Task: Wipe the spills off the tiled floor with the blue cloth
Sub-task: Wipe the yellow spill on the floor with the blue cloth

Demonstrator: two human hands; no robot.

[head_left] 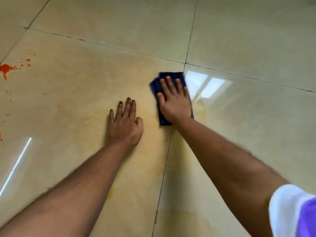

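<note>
Floor: we kneel low over glossy beige tiles (95, 69) crossed by dark grout lines; window light glares off the tile just right of the blue cloth (165, 82).
Blue cloth: it lies folded flat on the floor, beside the point where four tiles meet, so that a broad pad faces the wet patch.
Right hand: our right hand (175, 101) presses down on the cloth with fingers straight and spread, palm flat, gripping nothing; we judge this spreads the pressure so the cloth slides as one piece.
Left hand: our left hand (125, 123) rests flat on bare tile just left of the cloth, fingers straight and close together, most likely propping our weight.
Yellow smear: a pale yellowish film (148, 134) runs from the cloth back toward us along the grout line, so this area seems part-wiped.
Red splatter: orange-red drops (6, 68) sit well to the left of the cloth, untouched; we judge them the next patch to reach.
</note>
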